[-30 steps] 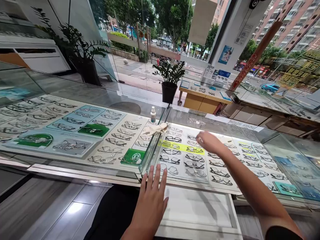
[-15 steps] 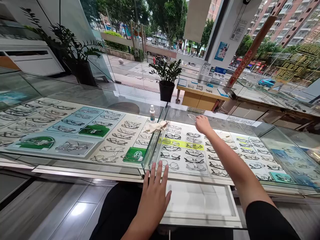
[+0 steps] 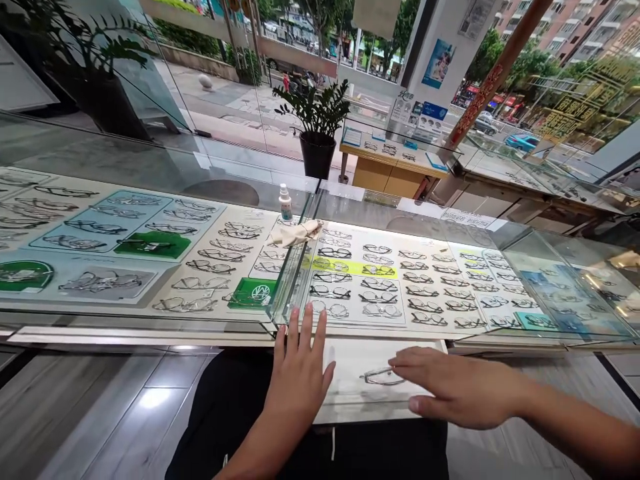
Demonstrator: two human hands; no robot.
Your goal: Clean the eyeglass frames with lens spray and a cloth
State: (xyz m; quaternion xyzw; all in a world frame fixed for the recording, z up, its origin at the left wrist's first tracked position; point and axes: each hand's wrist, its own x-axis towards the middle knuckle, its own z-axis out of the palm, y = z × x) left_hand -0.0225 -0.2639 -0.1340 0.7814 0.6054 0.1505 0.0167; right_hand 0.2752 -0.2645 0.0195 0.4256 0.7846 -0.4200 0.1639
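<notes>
My left hand [image 3: 299,373] lies with fingers spread at the front edge of the glass display case, by the joint between two cases. Over the pulled-out white drawer [image 3: 345,393] my right hand [image 3: 455,387] reaches in from the right, fingers straight and thumb apart. A pair of clear-framed eyeglasses [image 3: 383,377] is in the drawer, just at my right fingertips. Part of its frame is hidden behind those fingers.
Rows of eyeglasses [image 3: 379,283] fill the glass case. On top stand a small spray bottle [image 3: 285,203] and a crumpled beige cloth [image 3: 295,233]. Beyond the counter are a potted plant [image 3: 317,127] and a wooden display table [image 3: 387,170].
My right hand has come back from the far side of the glass top to the drawer. The eyeglasses it was at are now in the drawer. My left hand stays put.
</notes>
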